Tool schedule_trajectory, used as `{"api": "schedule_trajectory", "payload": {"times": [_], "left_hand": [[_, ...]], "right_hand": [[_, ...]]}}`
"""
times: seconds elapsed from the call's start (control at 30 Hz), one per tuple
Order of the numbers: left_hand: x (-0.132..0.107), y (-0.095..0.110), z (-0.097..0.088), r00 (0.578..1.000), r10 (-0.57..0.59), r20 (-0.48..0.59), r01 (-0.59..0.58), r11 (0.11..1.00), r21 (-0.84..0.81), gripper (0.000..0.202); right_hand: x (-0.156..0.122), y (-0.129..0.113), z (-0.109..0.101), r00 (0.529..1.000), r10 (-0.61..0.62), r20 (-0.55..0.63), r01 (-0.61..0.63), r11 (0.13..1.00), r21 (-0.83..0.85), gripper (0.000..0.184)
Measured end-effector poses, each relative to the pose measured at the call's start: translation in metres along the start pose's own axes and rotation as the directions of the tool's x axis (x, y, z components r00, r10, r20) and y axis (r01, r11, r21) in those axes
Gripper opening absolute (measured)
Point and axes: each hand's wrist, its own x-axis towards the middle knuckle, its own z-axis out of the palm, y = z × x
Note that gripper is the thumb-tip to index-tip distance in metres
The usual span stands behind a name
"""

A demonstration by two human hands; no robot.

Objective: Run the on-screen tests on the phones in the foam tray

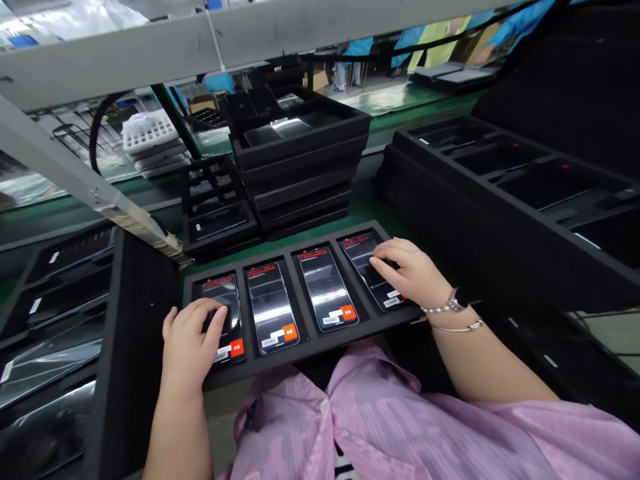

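Black foam tray point(300, 347) is holding four phones, the left hand point(193, 340) and right hand point(407, 270) lying open-gripped, hiding parts of the outermost phones point(223, 293) point(363, 257).

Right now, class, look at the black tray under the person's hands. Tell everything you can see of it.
The black tray looks like matte foam, a long flat slab with four sunken slots side by side. Each slot holds one phone, face up, with a glossy film and small red and white labels. It lies slightly tilted in view, on the green bench in front of the person. The left hand rests on the leftmost phone, the right hand on the rightmost phone.
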Motion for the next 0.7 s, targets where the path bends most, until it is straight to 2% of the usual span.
{"api": "schedule_trajectory", "payload": {"times": [0.07,0.17,0.37,0.4,0.47,0.57,0.63,0.7], "left_hand": [[-0.001,0.000,0.000,1.000,-0.015,-0.009,0.015,1.000,-0.007,0.030],[-0.003,-0.004,0.003,0.999,-0.022,0.040,0.021,1.000,0.002,0.030],[-0.006,-0.009,0.004,1.000,-0.017,0.018,0.017,0.999,-0.031,0.028],[-0.007,-0.007,0.003,1.000,-0.013,-0.004,0.013,0.999,-0.045,0.027],[-0.010,-0.002,0.000,0.992,0.007,-0.125,-0.017,0.997,-0.081,0.025],[-0.015,0.003,-0.005,0.939,0.005,-0.344,-0.064,0.985,-0.160,0.024],[-0.017,0.003,-0.006,0.914,-0.037,-0.404,-0.062,0.972,-0.228,0.025],[-0.018,0.001,-0.006,0.914,-0.082,-0.397,-0.037,0.959,-0.283,0.027]], "right_hand": [[0.000,-0.001,0.000,1.000,-0.001,-0.006,0.001,1.000,0.008,0.026],[0.000,-0.002,0.000,1.000,-0.004,0.002,0.004,1.000,0.019,0.025],[-0.001,-0.002,0.000,1.000,0.013,0.003,-0.014,1.000,0.025,0.024],[-0.002,-0.001,0.000,1.000,0.018,0.006,-0.018,0.999,0.028,0.024],[-0.002,-0.001,0.000,1.000,0.026,0.010,-0.026,0.999,0.035,0.024],[-0.004,0.001,0.001,0.999,0.031,0.009,-0.031,0.998,0.057,0.025],[-0.007,0.004,0.002,0.999,0.034,-0.003,-0.034,0.997,0.075,0.026],[-0.009,0.007,0.003,0.999,0.042,-0.019,-0.040,0.995,0.086,0.026]]}}
